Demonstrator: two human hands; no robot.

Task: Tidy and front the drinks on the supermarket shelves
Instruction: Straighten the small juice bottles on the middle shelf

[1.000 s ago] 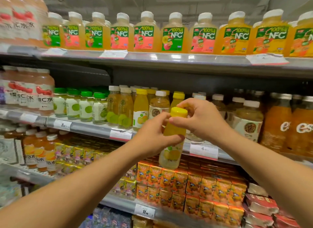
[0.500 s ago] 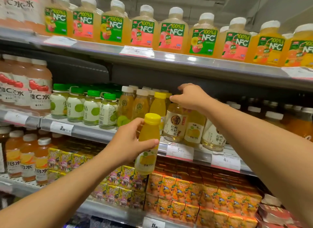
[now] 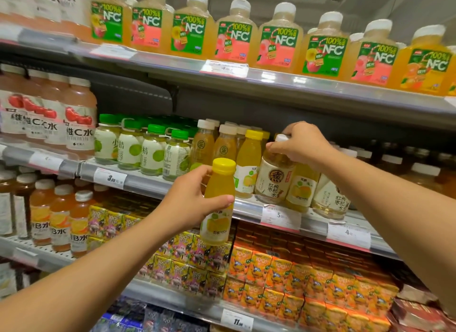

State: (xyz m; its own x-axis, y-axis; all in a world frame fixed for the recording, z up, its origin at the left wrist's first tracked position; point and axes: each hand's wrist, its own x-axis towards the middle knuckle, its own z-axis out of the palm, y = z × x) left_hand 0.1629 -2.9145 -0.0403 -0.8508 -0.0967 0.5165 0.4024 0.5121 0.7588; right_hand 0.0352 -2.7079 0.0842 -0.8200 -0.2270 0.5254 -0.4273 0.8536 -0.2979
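Observation:
My left hand (image 3: 192, 198) grips a yellow-capped yellow juice bottle (image 3: 218, 203) in front of the middle shelf (image 3: 138, 183), upright and off the shelf. My right hand (image 3: 298, 144) holds the white-capped top of an amber tea bottle (image 3: 274, 181) that leans to the left at the shelf's front edge. Another yellow-capped bottle (image 3: 249, 163) stands just left of the tea bottle. A further yellow juice bottle (image 3: 302, 188) and a second tea bottle (image 3: 332, 196) stand to the right, partly behind my right forearm.
Green-capped bottles (image 3: 153, 149) fill the middle shelf's left part. Large NFC juice bottles (image 3: 237, 35) line the top shelf. Orange juice cartons (image 3: 271, 277) are stacked below, and dark bottles (image 3: 419, 168) stand at the far right. Price tags (image 3: 280, 215) hang along the shelf edge.
The view moved closer and left. My right hand went from the yellow bottle's cap to the tea bottle's top, which now leans. My left hand alone keeps the yellow bottle.

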